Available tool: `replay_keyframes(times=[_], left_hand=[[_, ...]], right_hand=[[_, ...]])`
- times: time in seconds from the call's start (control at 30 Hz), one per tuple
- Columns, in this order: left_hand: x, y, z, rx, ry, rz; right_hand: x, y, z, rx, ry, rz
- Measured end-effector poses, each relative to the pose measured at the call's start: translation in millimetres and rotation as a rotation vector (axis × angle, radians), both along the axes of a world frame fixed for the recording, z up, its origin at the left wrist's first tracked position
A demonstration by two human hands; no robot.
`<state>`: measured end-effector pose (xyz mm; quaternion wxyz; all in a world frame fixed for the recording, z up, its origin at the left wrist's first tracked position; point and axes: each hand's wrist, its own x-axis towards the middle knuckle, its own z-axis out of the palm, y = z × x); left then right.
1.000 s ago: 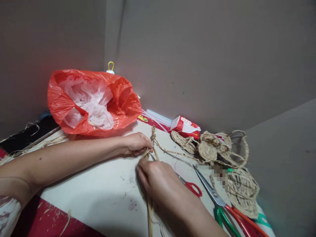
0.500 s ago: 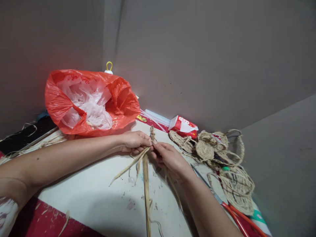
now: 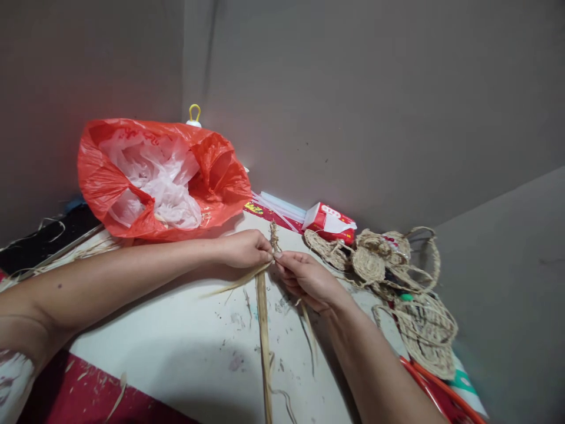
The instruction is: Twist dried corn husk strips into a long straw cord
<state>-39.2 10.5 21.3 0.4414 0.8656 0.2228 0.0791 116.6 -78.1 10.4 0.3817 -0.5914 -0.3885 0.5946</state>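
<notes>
Near the middle of the table, my left hand (image 3: 249, 249) pinches dry plant-fibre strands, with a loose strip (image 3: 241, 282) trailing to the lower left. My right hand (image 3: 304, 277) touches it from the right, thumb and fingers closed on the same strands. A short twisted fibre braid (image 3: 274, 235) sticks up just beyond the fingertips. One long flat fibre strip (image 3: 263, 341) runs from below the hands toward the near edge. Thinner strands hang beneath my right hand. The exact crossing of the strands is hidden by the fingers.
A red plastic bag (image 3: 95, 182) holding white plastic is at the back left. Along the wall lie pale straws (image 3: 282, 206) and a red tissue pack (image 3: 320, 221). Woven fibre pieces (image 3: 368, 265) lie right. Orange-red scissor handles (image 3: 445, 391) show partly behind my right forearm.
My left hand has turned slightly and its fingers are more curled. The loose strips below it have swung up and left. My right forearm has shifted right, covering the scissor blades.
</notes>
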Motion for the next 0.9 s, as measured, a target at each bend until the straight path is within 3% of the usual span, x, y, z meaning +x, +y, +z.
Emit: replay_keyframes(times=[0.13,0.3,0.4,0.57,0.73,0.9], left_hand=[[-2,-2,7.2,0.11,0.041,0.034],[1,-28,11.6,0.45,0.177,0.126],[2,-41,6.6,0.648,0.225,0.072],[3,-51,-7.2,0.795,0.21,-0.068],[1,-62,-4.7,0.79,0.22,-0.108],[-13,-54,34.0,0.505,0.251,-0.153]], right_hand=[[-9,-1,-2.0,0.012,0.016,-0.089],[-20,-2,-5.7,0.015,0.066,-0.175],[-24,-4,-6.8,0.007,0.092,-0.215],[-31,-6,-10.5,0.024,0.126,-0.262],[-32,-6,-13.7,0.039,0.131,-0.248],[-24,-4,-7.1,0.033,0.156,-0.226]])
